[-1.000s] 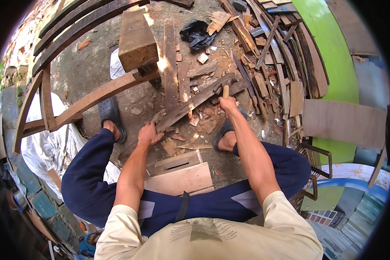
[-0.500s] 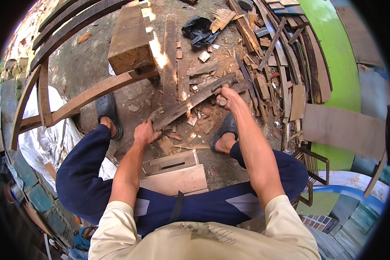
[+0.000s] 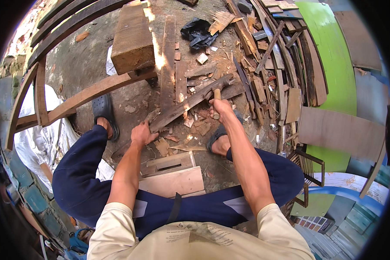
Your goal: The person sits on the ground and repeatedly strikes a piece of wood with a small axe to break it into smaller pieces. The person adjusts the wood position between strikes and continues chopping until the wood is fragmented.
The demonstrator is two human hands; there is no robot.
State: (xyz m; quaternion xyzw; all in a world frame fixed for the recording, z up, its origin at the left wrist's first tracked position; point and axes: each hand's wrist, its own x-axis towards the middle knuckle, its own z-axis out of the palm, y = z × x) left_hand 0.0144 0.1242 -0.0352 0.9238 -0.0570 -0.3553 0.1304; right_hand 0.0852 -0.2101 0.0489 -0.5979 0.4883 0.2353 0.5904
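A long, dark, weathered plank (image 3: 182,106) lies aslant over wood scraps between my feet, its far end to the right. My left hand (image 3: 143,133) is closed on its near end, beside a small pale wood piece (image 3: 152,114). Farther along, my right hand (image 3: 221,109) wraps round the light wooden handle (image 3: 217,94) of a tool beside the plank's far part. The tool's head blends into the dark wood, so its kind is unclear.
A thick timber block (image 3: 132,54) rests by a curved wooden frame (image 3: 91,93) at left. Stacked boards and scraps (image 3: 286,60) line the right, beside a green panel (image 3: 333,65). A slotted wood piece (image 3: 171,164) and pale board (image 3: 173,181) lie nearest me. Black plastic (image 3: 198,32) lies beyond.
My right hand has moved slightly left and nearer to me, and the tool's handle has turned to stand more upright in view. My left hand stays at the plank's near end.
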